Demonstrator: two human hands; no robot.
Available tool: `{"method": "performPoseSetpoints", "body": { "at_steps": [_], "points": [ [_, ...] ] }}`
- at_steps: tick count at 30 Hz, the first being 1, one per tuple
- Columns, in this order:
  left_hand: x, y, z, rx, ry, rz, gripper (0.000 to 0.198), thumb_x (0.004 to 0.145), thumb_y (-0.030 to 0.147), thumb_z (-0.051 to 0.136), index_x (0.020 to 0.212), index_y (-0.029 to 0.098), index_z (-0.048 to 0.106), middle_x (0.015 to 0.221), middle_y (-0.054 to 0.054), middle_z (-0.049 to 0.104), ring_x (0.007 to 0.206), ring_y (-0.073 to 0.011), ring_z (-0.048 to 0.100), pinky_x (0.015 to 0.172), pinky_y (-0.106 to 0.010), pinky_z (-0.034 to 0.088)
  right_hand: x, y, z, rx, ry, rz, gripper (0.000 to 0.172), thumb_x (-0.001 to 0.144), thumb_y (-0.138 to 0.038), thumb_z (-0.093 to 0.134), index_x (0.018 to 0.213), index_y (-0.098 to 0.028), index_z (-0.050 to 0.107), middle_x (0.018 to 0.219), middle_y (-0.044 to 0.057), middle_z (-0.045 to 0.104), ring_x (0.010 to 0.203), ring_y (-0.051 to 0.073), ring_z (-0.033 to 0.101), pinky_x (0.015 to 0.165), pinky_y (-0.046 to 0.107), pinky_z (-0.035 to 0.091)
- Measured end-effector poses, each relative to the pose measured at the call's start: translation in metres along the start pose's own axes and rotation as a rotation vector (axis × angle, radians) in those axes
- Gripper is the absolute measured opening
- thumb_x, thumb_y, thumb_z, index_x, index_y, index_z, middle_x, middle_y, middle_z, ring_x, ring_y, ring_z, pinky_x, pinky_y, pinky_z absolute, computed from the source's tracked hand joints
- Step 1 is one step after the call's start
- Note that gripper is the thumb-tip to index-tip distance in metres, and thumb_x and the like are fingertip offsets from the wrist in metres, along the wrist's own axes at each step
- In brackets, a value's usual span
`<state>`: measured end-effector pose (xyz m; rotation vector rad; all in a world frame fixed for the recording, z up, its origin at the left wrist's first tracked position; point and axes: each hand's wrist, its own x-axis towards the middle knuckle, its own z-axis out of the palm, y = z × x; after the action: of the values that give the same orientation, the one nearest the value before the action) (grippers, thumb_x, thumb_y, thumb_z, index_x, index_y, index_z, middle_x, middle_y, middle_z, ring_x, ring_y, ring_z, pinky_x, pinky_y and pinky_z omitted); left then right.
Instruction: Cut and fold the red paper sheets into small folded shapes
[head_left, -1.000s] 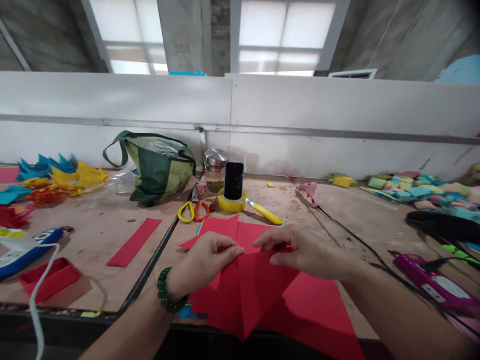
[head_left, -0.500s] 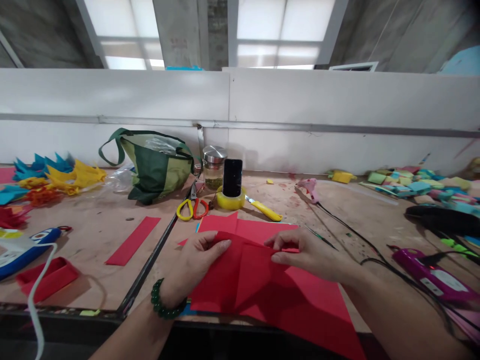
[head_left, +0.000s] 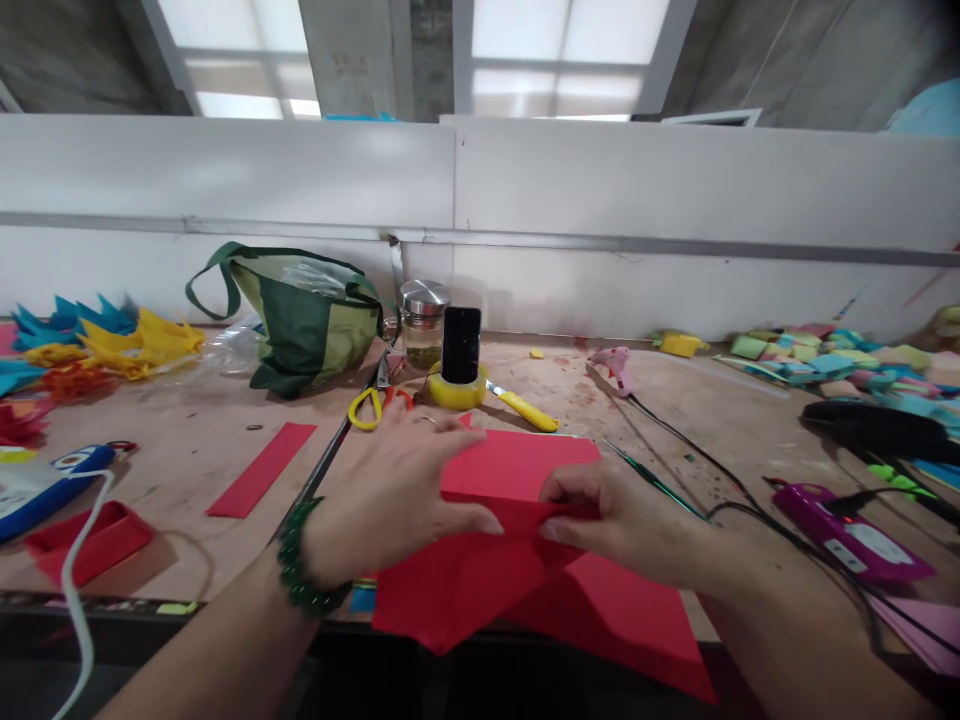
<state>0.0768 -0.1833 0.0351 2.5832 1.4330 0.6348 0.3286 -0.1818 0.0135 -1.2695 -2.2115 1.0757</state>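
Observation:
Sheets of red paper [head_left: 517,580] lie at the table's front edge and partly overhang it. My right hand [head_left: 622,510] pinches the raised edge of the upper sheet between thumb and fingers. Somewhat blurred, my left hand [head_left: 405,490] wears a green bead bracelet and reaches over the paper's left side. Its fingers are stretched out and apart from the thumb, whose tip is close to the folded edge; whether it touches I cannot tell. Behind that hand are scissors [head_left: 365,410] with one yellow and one red handle, partly covered by the fingers.
A phone [head_left: 460,345] stands in a yellow tape roll [head_left: 457,393], beside a yellow utility knife [head_left: 525,408]. A red strip [head_left: 262,470] and red paper box [head_left: 90,545] lie left. A green-handled tool [head_left: 656,483], pink glue gun [head_left: 615,365] and purple device [head_left: 851,535] lie right.
My left hand has let go of the paper's edge and spread its fingers, rising away from the sheet. My right hand keeps its pinch. The raised paper has tipped lower, and the view has shifted slightly.

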Motion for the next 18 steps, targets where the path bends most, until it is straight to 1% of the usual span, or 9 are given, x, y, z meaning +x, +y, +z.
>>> {"method": "performPoseSetpoints", "body": {
  "at_steps": [1,2,3,5,7,9,11,13,18],
  "points": [
    [0.006,0.004,0.000,-0.056,-0.127,0.026,0.041,0.074,0.053,0.069,0.103,0.023,0.072,0.097,-0.004,0.070,0.096,-0.0255,0.060,0.100,-0.045,0.034,-0.001,-0.003,0.000,0.003,0.000,-0.001,0.008,0.078,-0.024,0.064,0.072,-0.021,0.067,0.065,-0.003,0.063,0.060,0.012,0.054,0.054,0.023,0.040],
    [0.011,0.006,0.002,-0.135,-0.251,0.028,0.030,0.077,0.048,0.067,0.089,0.022,0.074,0.080,-0.001,0.069,0.080,-0.0200,0.060,0.089,-0.037,0.041,-0.003,-0.005,-0.001,0.015,0.011,0.006,0.009,0.079,-0.027,0.065,0.072,-0.021,0.068,0.065,-0.002,0.063,0.060,0.013,0.055,0.054,0.023,0.041],
    [0.015,0.007,0.004,-0.228,-0.350,0.012,0.026,0.080,0.044,0.065,0.079,0.020,0.074,0.067,0.001,0.065,0.068,-0.0156,0.056,0.077,-0.030,0.043,-0.005,-0.005,-0.002,0.041,0.029,0.025,0.010,0.079,-0.030,0.066,0.074,-0.021,0.069,0.066,-0.002,0.065,0.060,0.013,0.056,0.054,0.023,0.041],
    [0.020,0.003,0.010,-0.413,-0.462,-0.053,0.026,0.081,0.039,0.062,0.070,0.017,0.071,0.056,0.003,0.057,0.056,-0.0108,0.046,0.057,-0.022,0.038,-0.009,0.000,-0.004,0.153,0.068,0.087,0.016,0.078,-0.036,0.070,0.088,-0.023,0.070,0.073,0.000,0.069,0.064,0.015,0.060,0.057,0.025,0.045],
    [0.022,-0.003,0.016,-0.554,-0.473,-0.110,0.026,0.079,0.038,0.064,0.069,0.015,0.070,0.057,0.004,0.055,0.056,-0.0095,0.043,0.052,-0.020,0.033,-0.014,0.009,-0.004,0.354,0.121,0.140,0.039,0.074,-0.039,0.074,0.109,-0.025,0.065,0.079,0.001,0.071,0.070,0.017,0.064,0.064,0.027,0.049],
    [0.020,-0.008,0.021,-0.631,-0.456,-0.144,0.025,0.078,0.037,0.065,0.068,0.014,0.069,0.058,0.004,0.054,0.057,-0.0091,0.043,0.052,-0.019,0.033,-0.019,0.018,0.002,0.572,0.194,0.170,0.055,0.070,-0.039,0.079,0.119,-0.025,0.059,0.077,0.001,0.070,0.072,0.017,0.065,0.066,0.027,0.050],
    [0.017,-0.009,0.025,-0.670,-0.435,-0.171,0.024,0.076,0.037,0.065,0.068,0.014,0.069,0.059,0.004,0.055,0.058,-0.0092,0.044,0.053,-0.019,0.034,-0.022,0.024,0.013,0.715,0.295,0.182,0.056,0.066,-0.038,0.082,0.117,-0.024,0.060,0.074,-0.001,0.068,0.072,0.015,0.063,0.064,0.025,0.049],
    [0.013,-0.007,0.028,-0.666,-0.404,-0.204,0.024,0.075,0.038,0.066,0.070,0.014,0.069,0.060,0.003,0.058,0.059,-0.0101,0.046,0.053,-0.019,0.035,-0.023,0.027,0.025,0.772,0.395,0.192,0.053,0.066,-0.038,0.082,0.113,-0.023,0.062,0.073,-0.001,0.066,0.070,0.014,0.061,0.062,0.024,0.047],
    [0.008,-0.003,0.034,-0.675,-0.386,-0.189,0.023,0.079,0.035,0.062,0.071,0.015,0.070,0.067,0.000,0.068,0.066,-0.0134,0.057,0.060,-0.021,0.041,-0.022,0.026,0.041,0.742,0.559,0.192,0.050,0.063,-0.037,0.084,0.105,-0.019,0.063,0.062,-0.004,0.061,0.058,0.012,0.056,0.058,0.025,0.047]
  ]
}}
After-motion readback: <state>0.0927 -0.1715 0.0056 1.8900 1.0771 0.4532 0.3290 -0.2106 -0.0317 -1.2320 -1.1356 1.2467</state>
